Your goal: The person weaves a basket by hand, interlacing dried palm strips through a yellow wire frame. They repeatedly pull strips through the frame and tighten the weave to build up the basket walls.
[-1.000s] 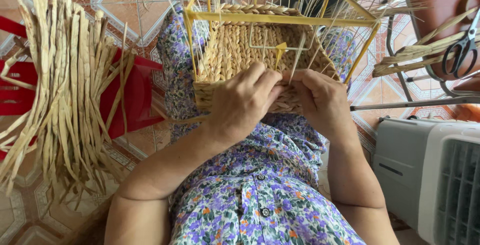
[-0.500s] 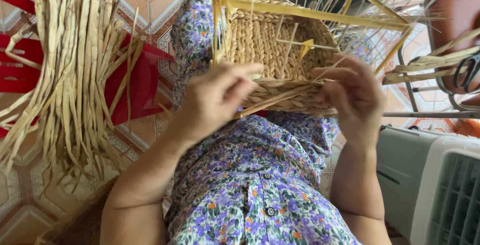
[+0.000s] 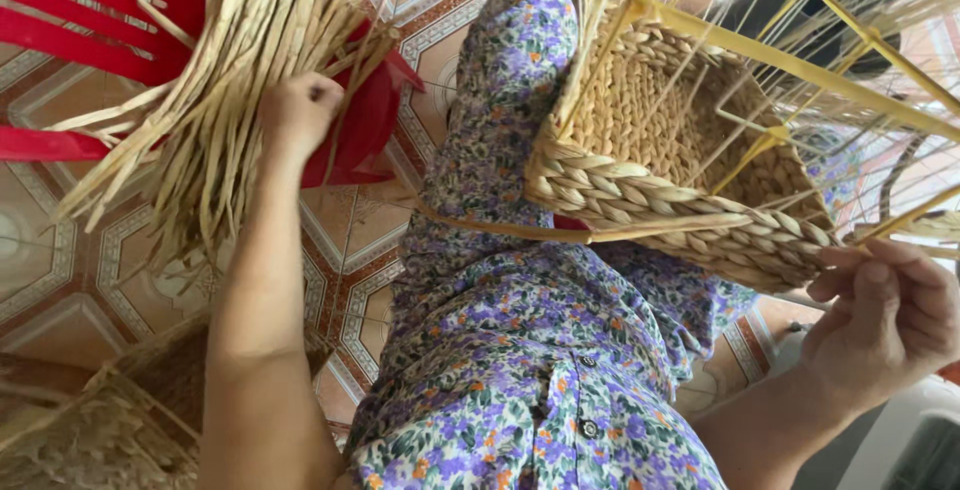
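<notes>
Basket, half woven from pale dried fibre over a yellow wire frame, sits on the person's lap in the upper right of the frame, tipped so its open mouth faces up and toward the right edge. Its long axis runs on a slant from upper left down to lower right, with the thick braided rim along the lower side. Bare frame wires and upright stakes fan out above it toward the top right corner. A loose strand trails from the rim leftward across the flowered dress. The right hand, at the lower right, has its fingers closed together on the end of the braid at the basket's corner. The left hand, in the upper left, is closed on stalks in a hanging bundle of dried strands, well apart from the basket. That bundle drapes over a red plastic chair and covers much of it. Patterned floor tiles show beneath, and another woven piece lies in the lower left corner. A grey appliance edges in at the lower right, mostly hidden behind the right hand.
</notes>
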